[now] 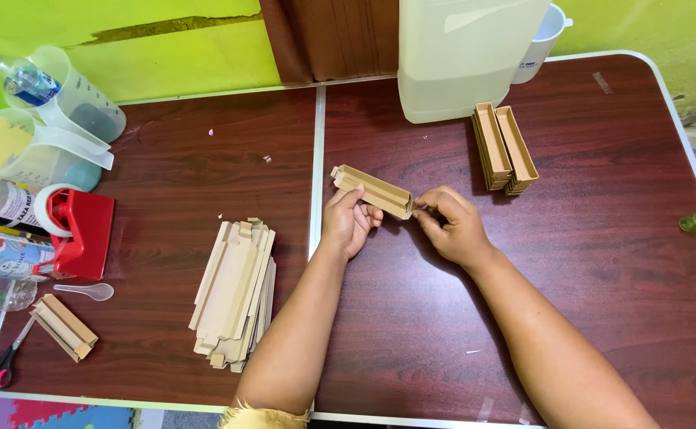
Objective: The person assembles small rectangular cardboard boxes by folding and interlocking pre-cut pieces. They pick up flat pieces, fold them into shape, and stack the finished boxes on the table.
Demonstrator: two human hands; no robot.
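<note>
Box: a long, narrow tan cardboard box (373, 190), half folded, open along its top and showing nothing inside, is held just above the counter (602, 262) near the centre seam.
Left hand: left hand (348, 222) is under and beside the box's middle, its grip closed on the near wall, thumb up against the side.
Right hand: right hand (453, 224) pinches the box's right end flap, grip closed on the cardboard.
Containers: two finished boxes (504, 148) lie side by side behind the hands, open tops up, nothing visible in them; a large pale jug (463, 56) stands just behind them, with a white cup (540, 44) beside it. Two clear measuring jugs (38, 131) and bottles (2, 206) crowd the left edge.
Edges and room: a bare stretch of counter lies right of the hands, reaching to the rim; the front edge is close under the forearms.
Materials: a stack of flat cardboard blanks (235, 294) lies left of the left forearm; a red tape dispenser (77, 230), clear plastic spoon (85, 291), another folded box (64, 326) and scissors (2, 361) sit at the left. The counter is dark, glossy wood-grain.
</note>
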